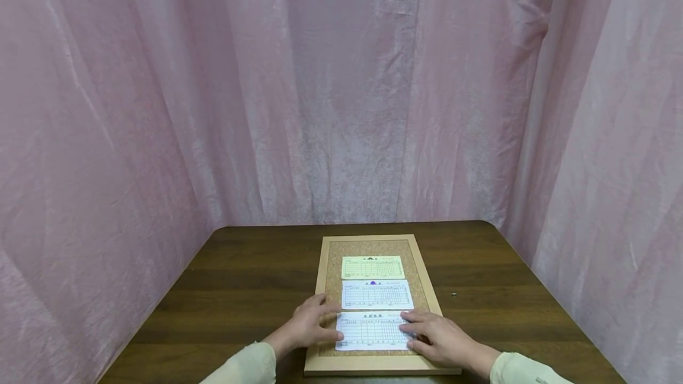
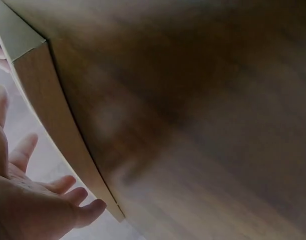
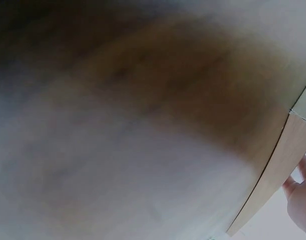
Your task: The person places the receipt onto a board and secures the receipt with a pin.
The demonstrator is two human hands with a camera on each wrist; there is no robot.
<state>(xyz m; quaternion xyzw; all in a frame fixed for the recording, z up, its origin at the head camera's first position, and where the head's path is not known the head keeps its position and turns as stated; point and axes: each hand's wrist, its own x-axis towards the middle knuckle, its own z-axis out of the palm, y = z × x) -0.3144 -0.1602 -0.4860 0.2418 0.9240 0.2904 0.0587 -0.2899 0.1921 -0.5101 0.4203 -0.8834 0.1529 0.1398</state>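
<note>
A wood-framed cork board (image 1: 377, 362) lies flat on the table. On it, one above another, are a pale green printed form (image 1: 372, 268), a white form (image 1: 376, 296) and a nearer white form (image 1: 372, 333). My left hand (image 1: 309, 323) is at the nearest form's left edge, its thumb tip on the paper and its fingers spread. On the right edge of that form rest the loosely extended fingers of my right hand (image 1: 440, 336). A purple round spot, perhaps a pin head (image 1: 373, 282), shows at the top of the middle form.
The dark wooden table (image 1: 245, 289) extends on both sides of the board. A tiny object (image 1: 454, 294), too small to identify, lies right of the frame. Pink curtains (image 1: 352, 93) hang behind and at both sides of the table.
</note>
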